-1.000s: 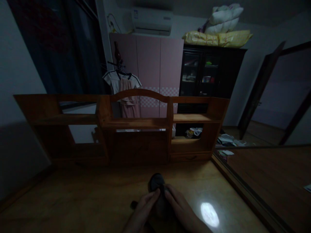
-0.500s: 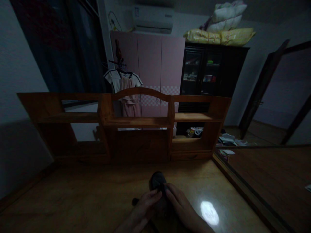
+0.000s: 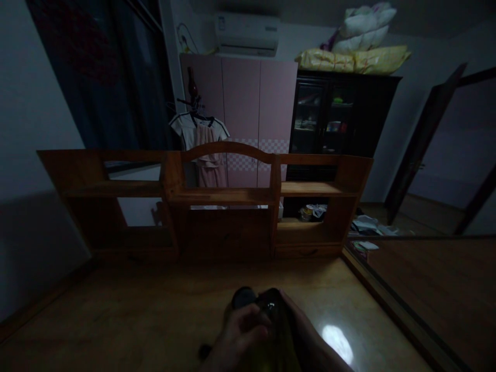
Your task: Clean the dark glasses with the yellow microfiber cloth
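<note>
In the dim head view, a dark, glossy, rounded thing (image 3: 272, 299) is at the lower middle, over the wooden table. My right hand (image 3: 300, 323) wraps its right side. My left hand (image 3: 248, 328) is at its left, fingers curled and slightly blurred; what they pinch, if anything, is hidden. Just beyond my left fingers lies a second dark round piece (image 3: 243, 297). Below the glossy end a dull yellow-green surface (image 3: 281, 351) shows. A small dark knob-like end (image 3: 204, 352) pokes out left of my left wrist. The kind of these things cannot be made out.
The wooden tabletop (image 3: 155, 305) carries a bright reflection at right. A wooden shelf unit (image 3: 220, 195) stands along its back edge. Behind are a pink wardrobe (image 3: 240, 98), a black cabinet (image 3: 364, 113) and hanging clothes (image 3: 205, 134). A raised edge (image 3: 382, 299) borders the right side.
The glossy rounded end has come into view between my hands. The dark round piece appears slightly lower and further left. My left hand has shifted, its fingers more curled; the view moved slightly.
</note>
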`<state>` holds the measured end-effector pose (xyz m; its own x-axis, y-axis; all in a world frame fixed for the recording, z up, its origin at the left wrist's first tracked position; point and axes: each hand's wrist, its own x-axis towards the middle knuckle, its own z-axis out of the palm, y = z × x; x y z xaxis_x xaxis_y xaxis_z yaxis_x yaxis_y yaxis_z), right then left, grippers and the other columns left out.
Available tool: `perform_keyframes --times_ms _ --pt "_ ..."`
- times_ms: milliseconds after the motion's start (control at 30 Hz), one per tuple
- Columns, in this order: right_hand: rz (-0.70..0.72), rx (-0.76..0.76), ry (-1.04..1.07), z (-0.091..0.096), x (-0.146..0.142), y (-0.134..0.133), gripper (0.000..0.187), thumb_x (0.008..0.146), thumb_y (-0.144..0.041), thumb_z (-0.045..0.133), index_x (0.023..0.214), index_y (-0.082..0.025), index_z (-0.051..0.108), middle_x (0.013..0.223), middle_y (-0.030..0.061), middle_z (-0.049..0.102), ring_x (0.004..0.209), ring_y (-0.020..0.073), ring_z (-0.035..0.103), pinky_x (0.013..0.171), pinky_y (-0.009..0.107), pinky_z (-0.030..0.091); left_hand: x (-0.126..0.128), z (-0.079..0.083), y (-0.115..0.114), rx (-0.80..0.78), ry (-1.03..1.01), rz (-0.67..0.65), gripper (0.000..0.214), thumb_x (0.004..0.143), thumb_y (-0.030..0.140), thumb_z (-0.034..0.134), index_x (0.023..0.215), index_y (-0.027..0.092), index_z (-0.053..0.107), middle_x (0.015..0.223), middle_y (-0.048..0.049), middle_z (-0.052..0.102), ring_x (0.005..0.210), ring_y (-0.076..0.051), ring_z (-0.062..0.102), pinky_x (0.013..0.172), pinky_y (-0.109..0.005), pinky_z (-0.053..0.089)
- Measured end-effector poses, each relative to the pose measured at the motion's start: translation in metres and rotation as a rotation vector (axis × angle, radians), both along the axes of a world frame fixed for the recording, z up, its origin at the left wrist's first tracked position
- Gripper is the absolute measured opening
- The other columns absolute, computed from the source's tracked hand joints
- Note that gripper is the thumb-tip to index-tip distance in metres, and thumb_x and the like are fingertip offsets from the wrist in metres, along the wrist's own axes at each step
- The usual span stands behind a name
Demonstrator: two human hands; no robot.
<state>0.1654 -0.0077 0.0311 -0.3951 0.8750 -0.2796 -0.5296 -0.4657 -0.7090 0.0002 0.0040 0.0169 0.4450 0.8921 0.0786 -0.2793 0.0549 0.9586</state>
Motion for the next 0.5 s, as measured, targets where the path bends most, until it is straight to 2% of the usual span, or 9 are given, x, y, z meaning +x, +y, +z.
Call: perform_keyframes --times_ms 100,167,233,367,433,500 --pt "0.040 -0.062 0.028 0.013 0.003 -0.007 0.050 0.086 -0.061 0.053 0.083 -0.014 0.070 0.073 0.0046 0.071 0.067 0.0172 0.065 0.065 0.027 0.052 0.001 0.007 -0.005 0.099 0.228 0.015 0.015 0.071 0.029 0.078 0.077 0.015 0.073 0.079 -0.0057 0.071 0.078 -0.021 0.063 0.073 -0.026 0.045" --pt "0.021 -0.042 0.013 0.021 0.007 -0.010 0.046 0.086 -0.059 0.055 0.090 -0.016 0.070 0.077 0.0040 0.071 0.072 0.0175 0.066 0.067 0.027 0.052 0.004 0.009 -0.010 0.136 0.348 0.056 0.006 0.069 0.019 0.076 0.074 0.017 0.073 0.080 -0.0045 0.071 0.082 -0.021 0.064 0.076 -0.026 0.045" --pt "-0.013 0.003 -0.020 0.024 0.009 -0.010 0.044 0.085 -0.058 0.057 0.098 -0.017 0.069 0.077 0.0032 0.071 0.074 0.0178 0.066 0.068 0.027 0.052 0.007 0.011 -0.013 0.179 0.420 0.092 0.008 0.067 0.013 0.074 0.073 0.019 0.074 0.082 -0.0031 0.071 0.085 -0.021 0.064 0.078 -0.025 0.045" --pt "-0.028 0.153 -0.110 0.016 0.012 -0.004 0.047 0.081 -0.055 0.065 0.112 -0.019 0.064 0.092 0.0043 0.071 0.088 0.0200 0.066 0.079 0.029 0.050 0.009 0.010 -0.013 0.287 0.480 0.208 0.008 0.069 0.018 0.073 0.076 0.020 0.073 0.083 -0.0024 0.071 0.084 -0.021 0.064 0.077 -0.025 0.046" --pt "-0.034 0.283 -0.175 0.009 0.013 -0.001 0.053 0.074 -0.048 0.076 0.116 -0.020 0.060 0.100 0.0043 0.069 0.097 0.0223 0.064 0.086 0.031 0.048 0.008 0.007 -0.009 0.328 0.520 0.285 0.010 0.070 0.024 0.074 0.079 0.019 0.073 0.082 -0.0032 0.071 0.082 -0.022 0.065 0.075 -0.026 0.048" --pt "-0.033 0.370 -0.217 0.002 0.013 0.002 0.065 0.065 -0.040 0.084 0.120 -0.022 0.056 0.100 0.0031 0.069 0.098 0.0235 0.063 0.086 0.033 0.047 0.006 0.001 -0.004 0.355 0.546 0.334 0.012 0.072 0.029 0.073 0.078 0.019 0.072 0.079 -0.0040 0.070 0.077 -0.022 0.065 0.071 -0.026 0.049"
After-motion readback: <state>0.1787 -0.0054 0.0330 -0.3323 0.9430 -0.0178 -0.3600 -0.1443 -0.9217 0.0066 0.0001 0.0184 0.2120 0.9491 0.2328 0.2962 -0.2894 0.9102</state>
